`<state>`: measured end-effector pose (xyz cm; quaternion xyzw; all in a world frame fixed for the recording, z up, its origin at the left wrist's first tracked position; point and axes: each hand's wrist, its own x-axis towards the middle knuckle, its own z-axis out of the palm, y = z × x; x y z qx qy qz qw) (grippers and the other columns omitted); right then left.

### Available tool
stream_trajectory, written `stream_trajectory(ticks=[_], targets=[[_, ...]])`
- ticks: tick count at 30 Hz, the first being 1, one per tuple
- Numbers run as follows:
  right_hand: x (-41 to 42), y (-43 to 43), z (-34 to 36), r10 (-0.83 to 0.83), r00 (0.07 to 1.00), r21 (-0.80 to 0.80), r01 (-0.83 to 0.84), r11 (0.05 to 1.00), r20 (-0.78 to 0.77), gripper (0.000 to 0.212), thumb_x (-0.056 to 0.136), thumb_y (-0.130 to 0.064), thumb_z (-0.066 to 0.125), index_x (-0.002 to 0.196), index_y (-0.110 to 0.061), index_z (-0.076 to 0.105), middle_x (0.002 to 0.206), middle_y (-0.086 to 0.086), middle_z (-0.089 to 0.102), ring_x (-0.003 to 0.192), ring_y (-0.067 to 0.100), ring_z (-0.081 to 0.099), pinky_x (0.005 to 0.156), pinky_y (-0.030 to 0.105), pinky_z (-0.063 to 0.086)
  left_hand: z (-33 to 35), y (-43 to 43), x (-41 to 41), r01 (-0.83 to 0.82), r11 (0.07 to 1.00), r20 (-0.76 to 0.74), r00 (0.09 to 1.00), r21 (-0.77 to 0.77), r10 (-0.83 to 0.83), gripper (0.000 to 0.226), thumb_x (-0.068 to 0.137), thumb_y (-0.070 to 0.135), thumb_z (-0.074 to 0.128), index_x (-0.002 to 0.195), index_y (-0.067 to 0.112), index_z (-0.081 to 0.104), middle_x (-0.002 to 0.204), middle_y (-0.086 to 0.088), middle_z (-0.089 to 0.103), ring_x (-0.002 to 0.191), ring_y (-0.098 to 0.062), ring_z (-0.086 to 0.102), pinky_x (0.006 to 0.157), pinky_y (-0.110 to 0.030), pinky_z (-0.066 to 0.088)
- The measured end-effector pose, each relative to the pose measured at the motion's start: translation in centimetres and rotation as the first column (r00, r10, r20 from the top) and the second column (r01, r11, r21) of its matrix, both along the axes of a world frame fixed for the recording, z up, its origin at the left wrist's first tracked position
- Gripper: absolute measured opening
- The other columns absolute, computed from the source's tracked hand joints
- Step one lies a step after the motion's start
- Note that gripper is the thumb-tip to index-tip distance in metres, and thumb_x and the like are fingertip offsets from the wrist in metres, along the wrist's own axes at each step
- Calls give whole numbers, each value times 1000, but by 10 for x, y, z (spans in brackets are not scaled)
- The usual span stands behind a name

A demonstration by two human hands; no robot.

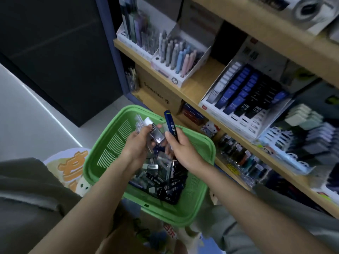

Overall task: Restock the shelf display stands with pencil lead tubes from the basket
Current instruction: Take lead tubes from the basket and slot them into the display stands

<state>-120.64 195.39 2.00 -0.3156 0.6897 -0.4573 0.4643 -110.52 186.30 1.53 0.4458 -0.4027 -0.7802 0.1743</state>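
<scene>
Head view: the left hand (141,143) is curled, fingers and thumb wrapped round a small bundle of clear, grey-tinted plastic lead tubes (156,133). They are flat-sided and glossy, and one has a white cap at its far end. The right hand (181,150), just beside it, pinches a single slim dark blue plastic lead tube (171,124) between thumb and curled fingers. This tube stands nearly upright, with a yellow-green band at its top and pale lettering down its side. The two hands are close together, though whether they touch cannot be told.

Directly beneath both hands sits a green rectangular plastic basket (103,143) with slotted walls and a smooth rounded rim. Inside it, below the wrists, lies a loose heap of clear and black lead tubes (165,178), jumbled at all angles.

Beyond the right hand and well apart from it, a white stepped cardboard display stand (244,125) rests on a pale wooden shelf (201,77). It carries slanted rows of grey, blue and black tubes (244,88) marked HB. Further off, beyond the left hand, a white cardboard rack of pastel-coloured pens (177,52) stands on the same shelf.
</scene>
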Motion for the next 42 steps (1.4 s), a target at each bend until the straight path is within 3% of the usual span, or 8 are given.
stream_trajectory(ticks=[5, 9, 15, 19, 22, 30, 33, 42], targets=[[-14, 11, 29, -1, 988, -11, -1, 1000, -153, 14, 100, -30, 43, 111, -25, 51, 70, -4, 51, 61, 10, 53, 65, 36, 51, 24, 10, -12, 92, 995, 38, 995, -50, -90, 27, 96, 29, 51, 81, 12, 65, 67, -3, 64, 72, -22, 52, 78, -35, 41], [-19, 21, 56, 27, 992, -20, -30, 999, -122, 17, 100, -21, 44, 114, -13, 46, 76, 1, 52, 61, 9, 52, 56, 22, 49, 53, 21, -19, 234, 960, -4, 972, -155, -237, 32, 86, 42, 57, 84, 11, 62, 65, -8, 64, 60, -20, 53, 67, -32, 39], [-26, 32, 92, 8, 987, -42, -15, 999, -159, 12, 100, -23, 42, 111, -18, 45, 76, 0, 54, 58, 12, 55, 56, 27, 52, 87, 25, -30, 319, 917, -14, 943, -239, -332, 27, 89, 32, 60, 67, 16, 62, 58, -3, 59, 49, -10, 48, 55, -26, 34], [-26, 30, 117, -111, 985, -106, 97, 990, -136, 20, 101, -25, 41, 113, -12, 49, 79, 0, 56, 61, 12, 58, 58, 29, 54, 106, 19, -40, 304, 918, -13, 948, -256, -317, 20, 87, 30, 63, 79, 12, 67, 55, 3, 59, 48, -8, 48, 49, -23, 33], [-30, 24, 130, -224, 930, -127, 195, 973, -291, 10, 100, -29, 44, 103, -23, 50, 85, -7, 58, 78, 12, 59, 82, 38, 53, 117, 10, -47, 251, 932, -10, 965, -263, -263, 22, 81, 34, 70, 73, 14, 66, 60, -1, 66, 56, -14, 50, 53, -27, 35], [-49, 17, 189, -327, 826, -123, 305, 944, -459, 45, 98, -50, 27, 69, -18, 40, 57, -8, 35, 50, 9, 36, 63, 28, 33, 150, -23, -56, 187, 953, -82, 974, -237, -212, 29, 82, 32, 69, 98, 7, 68, 76, -1, 68, 73, -21, 49, 66, -31, 40], [-62, 5, 216, -375, 796, -193, 321, 927, -475, 41, 101, -41, 31, 69, -24, 51, 61, -13, 46, 53, -3, 44, 60, 12, 36, 163, -31, -61, 199, 942, -83, 970, -270, -229, 22, 83, 33, 69, 85, 11, 65, 68, 1, 65, 63, -18, 47, 76, -31, 41], [-106, -54, 268, -435, 630, -311, 304, 900, -644, 28, 102, -24, 40, 77, -16, 51, 67, -4, 48, 59, 6, 46, 64, 21, 42, 171, -44, -60, 228, 933, -102, 959, -280, -265, 21, 86, 33, 66, 77, 16, 58, 69, 0, 61, 57, -12, 49, 57, -22, 42]])
